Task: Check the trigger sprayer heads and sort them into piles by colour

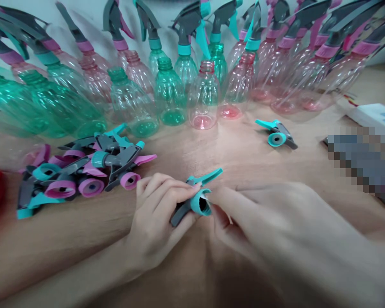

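- One grey-and-teal spray head (195,203) occupies the centre of the frame, slightly below the middle, its open teal collar turned toward the right; whether it touches the desk (237,158) cannot be told.
- Possible fault, at the collar: a pale speck shows at the mouth, too small to identify. If it is a loose piece, an uneven release by the right fingertips could drop it or leave it askew.
- Possible fault, in the grip: a sideways push on the collar could roll the spray head, since its narrow body offers the fingers little to brace against. The teal lever (213,174) projects freely toward the upper right and might be caught or bent.
- Possible fault, in the surroundings: a sweep toward the left could disturb the pile of spray heads (111,159), which lies close to the knuckles; a reach toward the top of the frame could topple the open pink bottle (205,98).
- Left hand (160,209), left of centre: clamped on the spray head, fingers bent across its top, thumb beneath, forearm rising from the lower left.
- Right hand (263,218), right of centre: palm down, blurred, thumb and forefinger converging on the collar's rim; whether they pinch the rim or a small part cannot be told. The forearm enters from the lower right.
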Demonstrator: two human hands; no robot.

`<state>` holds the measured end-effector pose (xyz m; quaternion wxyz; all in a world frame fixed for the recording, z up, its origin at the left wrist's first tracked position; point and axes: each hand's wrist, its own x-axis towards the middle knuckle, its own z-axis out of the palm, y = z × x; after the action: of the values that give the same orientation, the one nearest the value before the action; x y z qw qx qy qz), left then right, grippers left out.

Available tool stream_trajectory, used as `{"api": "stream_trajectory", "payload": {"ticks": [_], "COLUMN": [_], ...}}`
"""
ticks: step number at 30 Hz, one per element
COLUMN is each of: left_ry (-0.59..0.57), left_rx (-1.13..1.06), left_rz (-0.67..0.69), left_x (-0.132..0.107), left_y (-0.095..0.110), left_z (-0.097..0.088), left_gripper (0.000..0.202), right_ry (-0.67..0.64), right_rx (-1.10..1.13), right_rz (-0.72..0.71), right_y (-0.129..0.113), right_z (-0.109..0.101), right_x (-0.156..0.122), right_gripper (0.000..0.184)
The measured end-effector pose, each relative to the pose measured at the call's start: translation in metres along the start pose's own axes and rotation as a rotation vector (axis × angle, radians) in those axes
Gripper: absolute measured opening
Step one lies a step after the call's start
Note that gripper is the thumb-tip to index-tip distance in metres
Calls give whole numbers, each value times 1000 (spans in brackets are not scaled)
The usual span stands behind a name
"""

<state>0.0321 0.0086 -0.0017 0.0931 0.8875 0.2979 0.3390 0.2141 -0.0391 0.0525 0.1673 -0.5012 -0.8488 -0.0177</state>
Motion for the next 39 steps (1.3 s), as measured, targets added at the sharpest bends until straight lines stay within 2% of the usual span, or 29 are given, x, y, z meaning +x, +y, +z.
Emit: {"api": "stream_trajectory", "payload": {"ticks": [1,2,4,7,9,13,18,23,30,34,39], "left_ry": [1,2,12,46,56,56,42,31,33,38,34], "left_rx": [-22,-45,-89,-136,-154,-167,-162,-161,-221,-242,-210], "left_rz": [-21,-42,-75,-77,-77,-129,-81,-82,-154,-198,-189], "left_x": [0,0,1,3,3,3,2,2,2,2,3], "left_y": [-1,-1,-2,-3,-4,-4,-3,-3,-5,-5,-5], "left_z": [0,0,1,1,1,1,-1,0,1,-1,-1], "left_gripper": [15,18,23,26,26,28,27,25,26,26,21], "right_ry": [-16,-104,-136,-257,-265,-189,-295,-175,-65,-102,-149], "right_rx": [22,144,225,453,521,517,502,501,488,436,381], "right_rz": [9,22,11,23,38,43,83,145,-12,-105,-162], "right_y": [6,13,26,39,42,42,38,36,40,41,36], "right_z": [-4,-8,-14,-20,-21,-22,-17,-5,0,-1,-6], "right_x": [3,6,12,19,21,23,22,21,21,21,20], "right_gripper": [13,21,28,28,23,15,13,10,4,16,23]}}
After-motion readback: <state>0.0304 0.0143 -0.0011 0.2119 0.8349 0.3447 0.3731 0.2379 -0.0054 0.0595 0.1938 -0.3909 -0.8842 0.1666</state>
